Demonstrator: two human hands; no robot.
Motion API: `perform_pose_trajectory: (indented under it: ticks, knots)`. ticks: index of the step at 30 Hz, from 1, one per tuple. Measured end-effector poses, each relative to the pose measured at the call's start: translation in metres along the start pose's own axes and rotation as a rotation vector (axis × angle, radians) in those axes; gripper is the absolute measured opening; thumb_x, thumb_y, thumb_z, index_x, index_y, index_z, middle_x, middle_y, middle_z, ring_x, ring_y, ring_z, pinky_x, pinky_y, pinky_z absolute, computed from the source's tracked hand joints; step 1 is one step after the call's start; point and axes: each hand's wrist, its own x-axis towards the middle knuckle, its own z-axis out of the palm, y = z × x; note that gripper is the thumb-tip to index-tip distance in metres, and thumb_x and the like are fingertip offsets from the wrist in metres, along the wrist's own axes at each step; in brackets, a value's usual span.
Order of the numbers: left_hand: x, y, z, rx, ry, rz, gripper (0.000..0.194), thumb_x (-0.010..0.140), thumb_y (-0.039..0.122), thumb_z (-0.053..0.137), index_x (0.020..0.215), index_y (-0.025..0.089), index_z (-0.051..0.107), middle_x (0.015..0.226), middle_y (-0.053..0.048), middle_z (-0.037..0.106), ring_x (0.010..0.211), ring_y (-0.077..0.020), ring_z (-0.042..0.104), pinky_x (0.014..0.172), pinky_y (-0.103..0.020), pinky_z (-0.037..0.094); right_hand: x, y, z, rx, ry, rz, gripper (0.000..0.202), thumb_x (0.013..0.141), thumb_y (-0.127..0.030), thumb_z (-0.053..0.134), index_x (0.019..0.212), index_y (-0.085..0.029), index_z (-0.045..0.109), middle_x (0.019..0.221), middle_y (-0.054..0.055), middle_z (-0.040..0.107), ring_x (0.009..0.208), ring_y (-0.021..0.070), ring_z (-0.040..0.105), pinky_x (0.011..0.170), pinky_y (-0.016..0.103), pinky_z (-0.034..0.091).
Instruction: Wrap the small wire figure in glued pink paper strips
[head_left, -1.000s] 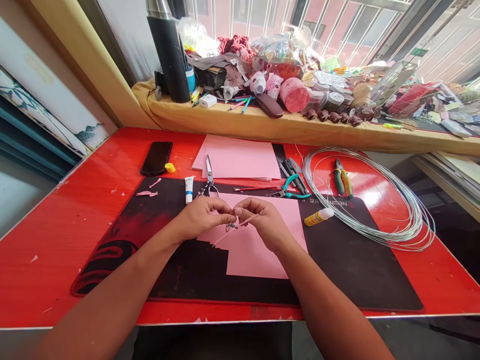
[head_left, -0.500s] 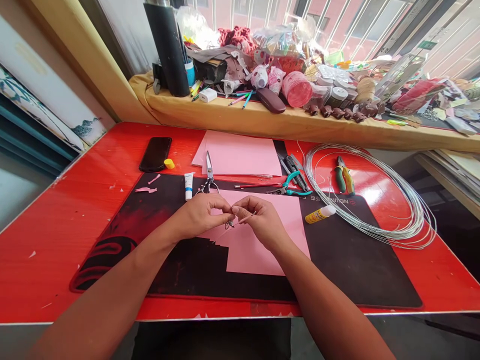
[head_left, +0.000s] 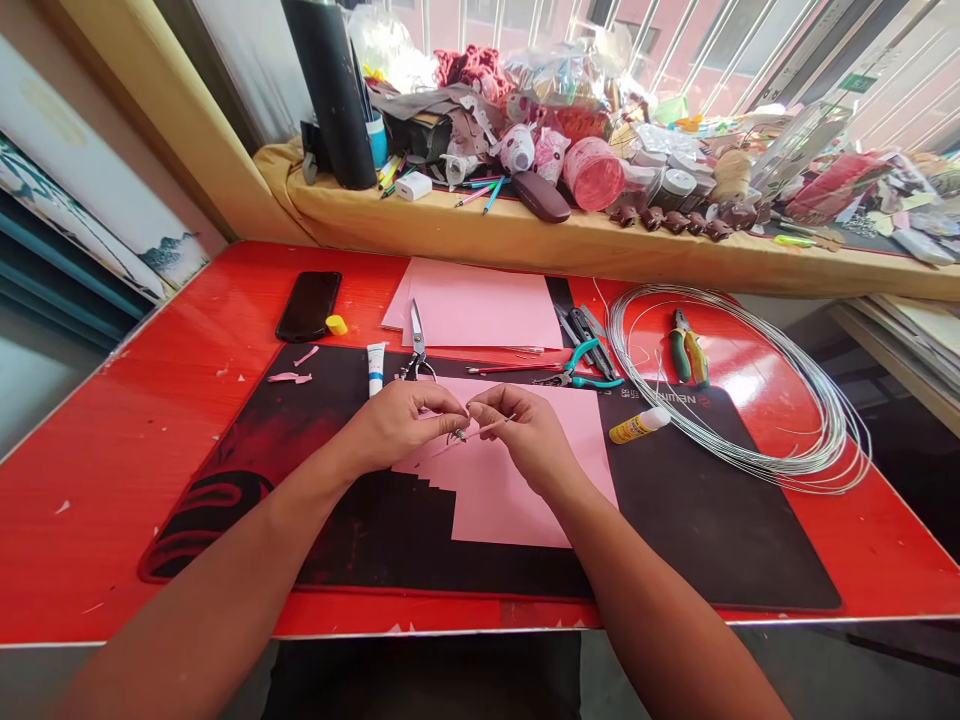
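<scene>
Above the sheet [head_left: 525,500], the right hand [head_left: 526,425] pinches a pink stick [head_left: 486,430]. The left hand [head_left: 411,418] presses thumb and forefinger together near the sheet's far-left corner; what they grip, I cannot tell. Scissors [head_left: 418,328] lie beyond the sheet, glue [head_left: 639,426] to its right.

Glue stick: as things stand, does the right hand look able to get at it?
Probably yes. The glue stick lies on the mat, beyond the right hand on its outer side, with nothing standing between, though that hand may need to release the pink strip first.
</scene>
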Motion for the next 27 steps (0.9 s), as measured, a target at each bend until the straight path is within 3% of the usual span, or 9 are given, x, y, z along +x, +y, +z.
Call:
perform_pose_trajectory:
  ticks: [6, 14, 20, 27]
  knots:
    - [0.000, 0.002, 0.000, 0.055, 0.000, 0.051, 0.025, 0.095, 0.042, 0.069, 0.085, 0.023, 0.082, 0.088, -0.003, 0.079, 0.089, -0.0200, 0.068, 0.087, -0.032, 0.049, 0.000, 0.001, 0.001, -0.004, -0.019, 0.011, 0.018, 0.083, -0.038, 0.080, 0.080, -0.021, 0.075, 0.082, 0.003, 0.073, 0.071, 0.0161, 0.059, 0.070, 0.032, 0.050]
    - [0.002, 0.003, -0.007, -0.053, -0.010, 0.006, 0.032, 0.096, 0.048, 0.065, 0.102, 0.022, 0.082, 0.107, -0.007, 0.081, 0.104, -0.0251, 0.071, 0.093, -0.035, 0.053, 0.000, -0.001, -0.003, 0.036, -0.017, -0.017, 0.023, 0.084, -0.045, 0.082, 0.083, -0.022, 0.076, 0.079, 0.003, 0.070, 0.072, 0.0171, 0.059, 0.070, 0.033, 0.050]
    - [0.002, 0.011, -0.007, -0.080, -0.183, 0.037, 0.029, 0.100, 0.042, 0.060, 0.100, 0.021, 0.079, 0.110, -0.007, 0.080, 0.106, -0.0226, 0.070, 0.098, -0.033, 0.053, 0.001, 0.001, -0.003, 0.072, -0.041, -0.027, 0.021, 0.084, -0.041, 0.083, 0.081, -0.022, 0.076, 0.078, 0.002, 0.071, 0.073, 0.0174, 0.062, 0.070, 0.033, 0.049]
    - [0.002, 0.009, -0.011, -0.153, -0.214, 0.017, 0.024, 0.098, 0.039, 0.063, 0.095, 0.021, 0.079, 0.106, -0.006, 0.079, 0.100, -0.0205, 0.070, 0.093, -0.030, 0.053, -0.001, -0.001, -0.002, 0.066, -0.049, -0.022, 0.017, 0.085, -0.037, 0.081, 0.080, -0.022, 0.075, 0.079, 0.002, 0.073, 0.074, 0.0173, 0.063, 0.071, 0.033, 0.049]
